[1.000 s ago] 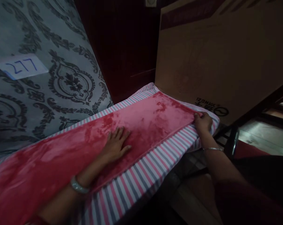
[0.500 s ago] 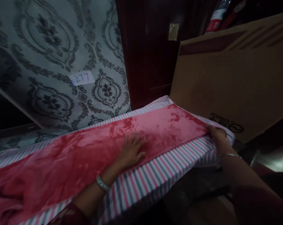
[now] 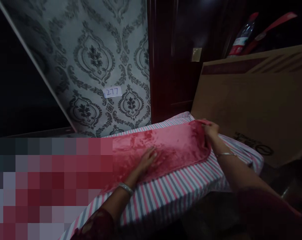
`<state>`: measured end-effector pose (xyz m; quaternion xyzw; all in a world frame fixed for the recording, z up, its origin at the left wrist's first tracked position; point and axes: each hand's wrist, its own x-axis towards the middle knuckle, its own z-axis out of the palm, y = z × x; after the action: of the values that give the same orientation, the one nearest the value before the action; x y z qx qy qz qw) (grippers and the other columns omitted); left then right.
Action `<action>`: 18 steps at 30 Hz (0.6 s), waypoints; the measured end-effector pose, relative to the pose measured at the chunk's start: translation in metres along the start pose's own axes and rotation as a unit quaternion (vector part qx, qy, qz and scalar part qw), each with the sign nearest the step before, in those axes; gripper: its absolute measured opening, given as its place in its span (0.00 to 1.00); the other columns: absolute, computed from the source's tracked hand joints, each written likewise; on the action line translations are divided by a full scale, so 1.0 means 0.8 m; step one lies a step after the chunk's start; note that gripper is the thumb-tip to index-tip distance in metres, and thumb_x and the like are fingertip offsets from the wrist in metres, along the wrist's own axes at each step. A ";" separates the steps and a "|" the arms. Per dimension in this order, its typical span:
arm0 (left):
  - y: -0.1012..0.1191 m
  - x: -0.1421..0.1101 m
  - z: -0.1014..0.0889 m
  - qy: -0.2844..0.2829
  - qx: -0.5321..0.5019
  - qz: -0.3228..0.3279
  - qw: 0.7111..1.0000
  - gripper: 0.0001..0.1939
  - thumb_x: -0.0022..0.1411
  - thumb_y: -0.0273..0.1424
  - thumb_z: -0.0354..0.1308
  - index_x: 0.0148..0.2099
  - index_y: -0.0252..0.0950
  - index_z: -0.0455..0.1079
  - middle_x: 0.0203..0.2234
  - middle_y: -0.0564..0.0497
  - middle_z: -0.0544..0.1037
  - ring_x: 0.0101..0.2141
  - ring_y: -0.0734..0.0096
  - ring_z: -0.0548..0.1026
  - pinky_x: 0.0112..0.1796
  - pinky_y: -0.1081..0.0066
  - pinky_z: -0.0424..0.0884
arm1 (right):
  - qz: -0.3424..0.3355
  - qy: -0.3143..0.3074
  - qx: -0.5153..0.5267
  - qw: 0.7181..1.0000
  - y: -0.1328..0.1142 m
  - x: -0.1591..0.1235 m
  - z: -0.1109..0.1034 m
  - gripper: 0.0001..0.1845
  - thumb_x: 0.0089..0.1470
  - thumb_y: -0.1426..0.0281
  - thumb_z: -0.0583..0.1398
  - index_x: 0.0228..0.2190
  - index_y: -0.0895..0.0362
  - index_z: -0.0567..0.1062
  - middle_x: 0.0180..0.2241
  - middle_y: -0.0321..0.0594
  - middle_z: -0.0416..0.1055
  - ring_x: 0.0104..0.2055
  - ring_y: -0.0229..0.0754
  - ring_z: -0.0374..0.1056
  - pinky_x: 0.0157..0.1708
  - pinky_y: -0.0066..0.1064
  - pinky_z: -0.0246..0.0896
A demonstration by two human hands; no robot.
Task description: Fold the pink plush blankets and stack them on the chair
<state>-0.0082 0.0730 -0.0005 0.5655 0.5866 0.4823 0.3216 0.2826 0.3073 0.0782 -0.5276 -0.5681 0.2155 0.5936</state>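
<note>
A red plush cloth (image 3: 170, 146) lies along a pink, grey and white striped mattress (image 3: 180, 190). My left hand (image 3: 147, 159) rests flat on the cloth near its middle, fingers stretched out. My right hand (image 3: 211, 129) pinches the cloth's far right end and has it lifted and folded a little back toward the left, baring striped fabric beneath. Both wrists carry a bangle.
A large brown cardboard sheet (image 3: 255, 100) leans at the right behind the mattress. A patterned grey panel (image 3: 96, 60) with a label reading 277 stands at the back left, next to dark wood (image 3: 173, 66). A plastic bottle (image 3: 240, 38) shows at top right. The lower left is pixelated.
My right hand has pulled the cloth's right end up and leftward off the mattress end. My left hand stays pressed on the cloth. The camera has drawn back and tilted up.
</note>
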 end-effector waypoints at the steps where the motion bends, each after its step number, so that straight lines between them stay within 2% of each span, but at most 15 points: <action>1: 0.001 0.006 -0.008 0.038 -0.095 -0.035 0.994 0.23 0.62 0.46 0.58 0.56 0.42 0.73 0.63 0.43 0.69 0.65 0.53 0.62 0.65 0.52 0.55 | -0.004 -0.035 -0.001 0.999 -0.025 -0.010 0.020 0.09 0.47 0.70 0.60 0.30 0.61 0.79 0.30 0.44 0.77 0.35 0.48 0.72 0.37 0.37 0.66; 3: 0.003 0.016 -0.030 0.084 -0.261 -0.115 0.955 0.21 0.63 0.45 0.58 0.52 0.39 0.72 0.56 0.39 0.75 0.58 0.53 0.72 0.59 0.53 0.65 | -0.081 -0.101 -0.003 0.992 -0.074 -0.044 0.056 0.09 0.44 0.72 0.60 0.30 0.60 0.79 0.33 0.45 0.78 0.39 0.49 0.72 0.42 0.38 0.65; 5: 0.004 0.022 -0.055 0.096 -0.375 -0.182 0.904 0.19 0.66 0.45 0.55 0.49 0.36 0.70 0.47 0.38 0.78 0.47 0.56 0.79 0.52 0.54 0.72 | -0.152 -0.192 0.011 0.970 -0.111 -0.097 0.082 0.10 0.47 0.72 0.58 0.31 0.59 0.79 0.35 0.45 0.79 0.39 0.48 0.72 0.42 0.36 0.64; 7: 0.003 0.022 -0.076 0.102 -0.438 -0.214 0.867 0.19 0.68 0.46 0.49 0.49 0.35 0.67 0.40 0.40 0.79 0.39 0.58 0.81 0.46 0.54 0.76 | -0.203 -0.274 0.020 0.940 -0.128 -0.159 0.097 0.11 0.48 0.73 0.57 0.33 0.57 0.78 0.36 0.43 0.79 0.38 0.46 0.73 0.40 0.34 0.64; 9: 0.000 0.018 -0.089 0.114 -0.472 -0.223 0.845 0.20 0.70 0.46 0.45 0.49 0.35 0.66 0.36 0.42 0.79 0.35 0.57 0.81 0.42 0.53 0.77 | -0.239 -0.347 0.009 0.907 -0.126 -0.221 0.102 0.12 0.49 0.76 0.56 0.34 0.56 0.78 0.35 0.41 0.78 0.37 0.46 0.73 0.39 0.32 0.63; 11: -0.004 0.014 -0.092 0.125 -0.486 -0.213 0.839 0.21 0.69 0.46 0.46 0.50 0.35 0.67 0.34 0.42 0.79 0.34 0.57 0.81 0.42 0.53 0.78 | -0.256 -0.408 0.005 0.876 -0.112 -0.271 0.101 0.15 0.48 0.78 0.55 0.36 0.55 0.77 0.36 0.41 0.79 0.38 0.46 0.73 0.39 0.31 0.62; 13: -0.006 0.012 -0.088 0.139 -0.475 -0.192 0.848 0.21 0.68 0.44 0.50 0.52 0.34 0.68 0.35 0.42 0.81 0.35 0.56 0.82 0.42 0.54 0.78 | -0.249 -0.449 -0.003 0.858 -0.096 -0.304 0.098 0.17 0.48 0.80 0.55 0.37 0.55 0.78 0.37 0.42 0.79 0.40 0.46 0.74 0.40 0.30 0.62; 15: -0.004 0.015 -0.080 0.164 -0.452 -0.171 0.860 0.22 0.65 0.39 0.56 0.58 0.36 0.66 0.38 0.43 0.81 0.36 0.57 0.82 0.42 0.57 0.79 | -0.239 -0.463 -0.011 0.853 -0.086 -0.319 0.094 0.19 0.47 0.81 0.55 0.39 0.55 0.78 0.39 0.42 0.79 0.42 0.46 0.74 0.42 0.31 0.62; 18: 0.005 0.028 -0.072 0.198 -0.422 -0.158 0.870 0.38 0.57 0.28 0.63 0.67 0.44 0.55 0.44 0.47 0.81 0.37 0.63 0.81 0.41 0.63 0.79 | -0.246 -0.439 -0.022 0.864 -0.090 -0.319 0.091 0.21 0.48 0.81 0.55 0.42 0.54 0.78 0.42 0.42 0.78 0.46 0.47 0.72 0.46 0.32 0.62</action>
<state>-0.0636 0.0827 0.0258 0.1682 0.4598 0.7287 0.4788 0.1253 0.0910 0.0123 -0.2345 -0.8858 0.2598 0.3047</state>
